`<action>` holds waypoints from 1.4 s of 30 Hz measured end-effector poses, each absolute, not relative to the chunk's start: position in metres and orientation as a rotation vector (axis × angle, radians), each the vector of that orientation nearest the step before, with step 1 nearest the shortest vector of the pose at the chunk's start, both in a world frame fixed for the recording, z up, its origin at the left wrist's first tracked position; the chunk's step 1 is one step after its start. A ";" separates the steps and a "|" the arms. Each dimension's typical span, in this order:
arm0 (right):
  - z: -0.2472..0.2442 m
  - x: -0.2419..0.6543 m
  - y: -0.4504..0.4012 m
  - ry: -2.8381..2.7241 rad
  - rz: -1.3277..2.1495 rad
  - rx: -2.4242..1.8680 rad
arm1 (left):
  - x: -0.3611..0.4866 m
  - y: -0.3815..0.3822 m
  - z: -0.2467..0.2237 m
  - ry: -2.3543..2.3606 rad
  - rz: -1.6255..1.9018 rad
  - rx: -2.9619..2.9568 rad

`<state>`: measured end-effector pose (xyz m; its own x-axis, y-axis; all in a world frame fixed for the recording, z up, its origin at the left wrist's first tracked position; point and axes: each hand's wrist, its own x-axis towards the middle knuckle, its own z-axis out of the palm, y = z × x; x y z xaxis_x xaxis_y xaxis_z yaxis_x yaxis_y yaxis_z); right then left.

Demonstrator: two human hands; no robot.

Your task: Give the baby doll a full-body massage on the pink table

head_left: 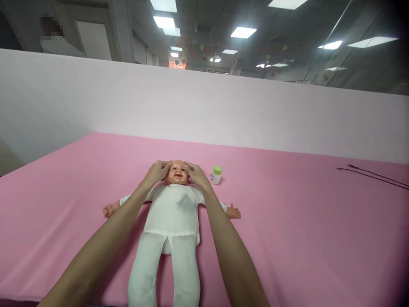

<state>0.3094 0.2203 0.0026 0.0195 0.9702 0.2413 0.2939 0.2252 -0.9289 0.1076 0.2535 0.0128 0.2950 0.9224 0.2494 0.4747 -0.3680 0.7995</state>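
On the pink counter (287,238), a doll (174,209) in white clothes lies face up, arms spread. The left hand (159,171) and right hand (195,172), both partly open with fingers bent, touch opposite sides of its head (177,175), cupping it loosely. Near the right hand sits a green-lidded jar (216,175); well apart, at far right, lie dark thin cords (353,166).

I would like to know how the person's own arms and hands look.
The left hand and the right hand are bare, without gloves. Both forearms, slim and tapering, show no sleeve, watch or bracelet within the picture. A small ring cannot be ruled out.
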 end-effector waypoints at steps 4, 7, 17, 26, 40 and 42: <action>0.019 0.315 0.211 -1.632 0.803 -1.349 | 0.098 0.246 0.034 1.176 0.861 2.104; 0.034 0.316 0.199 -1.828 0.883 -1.292 | 0.094 0.239 0.047 1.128 0.665 2.244; 0.031 0.326 0.200 -1.874 0.795 -1.334 | 0.085 0.246 0.042 1.094 0.614 2.355; 0.036 0.311 0.197 -1.908 0.648 -1.478 | 0.091 0.240 0.043 1.185 0.568 2.449; 0.036 0.321 0.199 -1.981 0.746 -1.476 | 0.088 0.239 0.051 1.173 0.432 2.521; 0.034 0.323 0.201 -2.000 0.785 -1.460 | 0.091 0.237 0.052 1.216 0.424 2.562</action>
